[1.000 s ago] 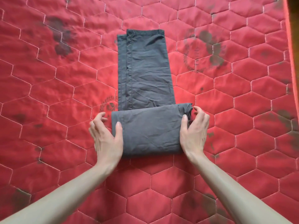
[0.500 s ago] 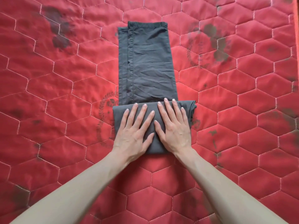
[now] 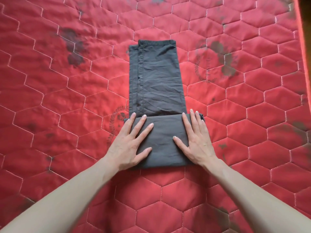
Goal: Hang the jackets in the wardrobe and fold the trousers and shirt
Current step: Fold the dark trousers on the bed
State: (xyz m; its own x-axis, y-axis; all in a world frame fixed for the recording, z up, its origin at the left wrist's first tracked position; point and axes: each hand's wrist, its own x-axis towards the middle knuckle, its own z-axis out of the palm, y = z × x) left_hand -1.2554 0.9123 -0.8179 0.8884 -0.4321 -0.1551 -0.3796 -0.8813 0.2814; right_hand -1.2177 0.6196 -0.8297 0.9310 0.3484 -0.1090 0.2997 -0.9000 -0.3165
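Note:
Dark grey trousers (image 3: pixel 156 78) lie flat on a red quilted bedspread (image 3: pixel 67 98), legs together, stretching away from me. Their near end is folded over into a thick band (image 3: pixel 163 140). My left hand (image 3: pixel 129 145) presses palm-down on the left part of that band, fingers spread. My right hand (image 3: pixel 196 140) presses flat on the right part, fingertips at the fold's far edge. Neither hand grips anything. No jackets or shirt are in view.
The bedspread has hexagon stitching and dark printed motifs (image 3: pixel 218 59) on both sides of the trousers. Its right edge (image 3: pixel 303 47) runs down the far right of the view, with something dark beyond it.
My hands went from pinching the band's sides to lying flat together at its middle, and have now slid apart towards its two ends.

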